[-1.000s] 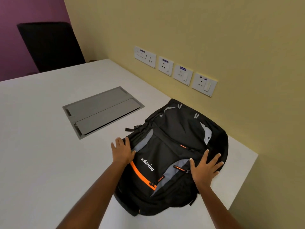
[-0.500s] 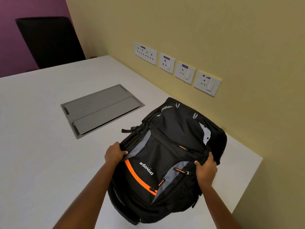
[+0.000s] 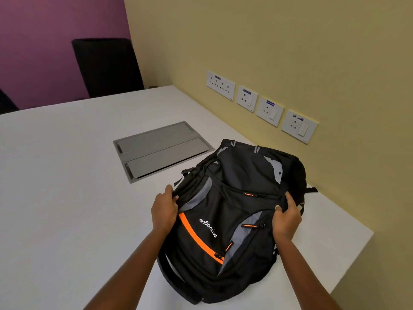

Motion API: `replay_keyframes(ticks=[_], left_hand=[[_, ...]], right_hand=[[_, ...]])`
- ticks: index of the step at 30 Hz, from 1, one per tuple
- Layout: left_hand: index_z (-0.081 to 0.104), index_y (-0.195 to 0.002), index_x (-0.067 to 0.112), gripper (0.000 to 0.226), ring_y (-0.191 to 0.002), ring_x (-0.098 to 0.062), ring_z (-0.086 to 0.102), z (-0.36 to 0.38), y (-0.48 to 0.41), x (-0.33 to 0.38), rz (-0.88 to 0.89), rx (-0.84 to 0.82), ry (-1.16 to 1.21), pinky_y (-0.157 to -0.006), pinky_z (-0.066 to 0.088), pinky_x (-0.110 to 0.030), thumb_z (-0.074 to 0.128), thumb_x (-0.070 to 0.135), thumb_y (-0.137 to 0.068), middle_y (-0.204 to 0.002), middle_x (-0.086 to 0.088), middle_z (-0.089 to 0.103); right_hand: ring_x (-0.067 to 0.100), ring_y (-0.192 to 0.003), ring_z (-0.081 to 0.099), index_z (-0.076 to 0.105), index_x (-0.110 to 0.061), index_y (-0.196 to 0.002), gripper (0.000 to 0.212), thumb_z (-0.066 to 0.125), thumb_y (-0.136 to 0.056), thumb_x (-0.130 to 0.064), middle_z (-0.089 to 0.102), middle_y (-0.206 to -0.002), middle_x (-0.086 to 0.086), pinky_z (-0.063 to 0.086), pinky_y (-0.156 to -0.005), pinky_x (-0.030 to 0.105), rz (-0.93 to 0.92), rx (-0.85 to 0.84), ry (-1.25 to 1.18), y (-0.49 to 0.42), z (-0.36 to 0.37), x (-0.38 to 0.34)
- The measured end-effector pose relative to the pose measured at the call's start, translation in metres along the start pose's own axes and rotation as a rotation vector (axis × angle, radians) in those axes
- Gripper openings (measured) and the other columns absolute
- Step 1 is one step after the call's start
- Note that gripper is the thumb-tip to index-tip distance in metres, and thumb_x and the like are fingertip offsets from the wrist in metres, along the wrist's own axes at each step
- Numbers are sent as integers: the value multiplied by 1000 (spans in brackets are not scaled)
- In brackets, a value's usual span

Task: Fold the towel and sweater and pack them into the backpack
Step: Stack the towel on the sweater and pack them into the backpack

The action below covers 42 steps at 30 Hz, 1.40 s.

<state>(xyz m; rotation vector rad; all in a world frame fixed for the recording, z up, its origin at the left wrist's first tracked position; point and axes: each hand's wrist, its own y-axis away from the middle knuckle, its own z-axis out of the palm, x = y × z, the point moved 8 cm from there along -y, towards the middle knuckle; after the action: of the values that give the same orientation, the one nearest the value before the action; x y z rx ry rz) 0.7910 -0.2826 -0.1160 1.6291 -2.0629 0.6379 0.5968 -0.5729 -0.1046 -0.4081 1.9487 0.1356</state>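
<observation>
The black backpack [image 3: 232,211] lies on the white table [image 3: 55,198], near its right edge, with the front side up. The left hand [image 3: 164,210] grips the fabric on its left side with curled fingers. The right hand [image 3: 287,217] grips the right side in the same way. A grey cable panel [image 3: 161,148] is sunk into the table, further away on the left.

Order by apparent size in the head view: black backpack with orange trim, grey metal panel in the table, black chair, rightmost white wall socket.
1. Black backpack with orange trim.
2. Grey metal panel and black chair: they look about alike, and the chair stands farther, so unranked.
3. Rightmost white wall socket.
</observation>
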Motion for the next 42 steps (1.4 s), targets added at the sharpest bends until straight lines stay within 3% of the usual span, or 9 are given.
replay_keyframes(ticks=[5, 9, 14, 29, 35, 42], left_hand=[[47, -102, 5, 13, -73, -19, 48, -44, 5, -12, 11, 126, 0, -65, 38, -27, 42, 16, -98, -89, -15, 58], [49, -101, 4, 12, -74, -19, 46, -84, 11, -34, -19, 229, 19, -65, 36, -28, 43, 15, -97, -88, -15, 58], [47, -93, 3, 12, -71, -21, 44, -140, 30, -70, -92, 375, 54, -62, 32, -30, 43, 14, -97, -80, -13, 51], [38, -84, 10, 12, -70, -26, 45, -287, 109, -244, -366, 656, 123, -62, 32, -32, 45, 8, -95, -79, -14, 50], [41, -86, 6, 10, -71, -27, 46, -310, 144, -314, -517, 734, 182, -62, 33, -32, 45, 9, -95, -81, -18, 51], [38, -86, 7, 13, -75, -31, 51, -286, 168, -362, -705, 749, 291, -64, 35, -32, 45, 10, -96, -84, -19, 55]], right_hand=[[36, -123, 48, 48, -3, -133, 46, 51, -88, 9, 51, -133, 21, 38, -101, 32, -95, -65, -73, 15, 20, -40], [39, -118, 49, 49, -6, -133, 47, 53, -88, 8, 55, -126, 23, 38, -103, 39, -139, -139, -101, 34, 46, -67], [36, -125, 44, 49, -4, -133, 46, 52, -89, 8, 50, -132, 23, 36, -104, 35, -219, -241, -143, 69, 80, -109], [35, -120, 48, 49, -7, -134, 47, 51, -89, 7, 53, -127, 24, 38, -106, 36, -380, -583, -130, 243, 218, -202], [35, -116, 50, 48, -10, -135, 47, 51, -90, 4, 53, -123, 26, 38, -104, 37, -465, -721, -20, 316, 273, -223], [32, -118, 51, 47, -6, -135, 44, 46, -92, 5, 54, -127, 22, 35, -105, 30, -560, -822, 137, 360, 326, -230]])
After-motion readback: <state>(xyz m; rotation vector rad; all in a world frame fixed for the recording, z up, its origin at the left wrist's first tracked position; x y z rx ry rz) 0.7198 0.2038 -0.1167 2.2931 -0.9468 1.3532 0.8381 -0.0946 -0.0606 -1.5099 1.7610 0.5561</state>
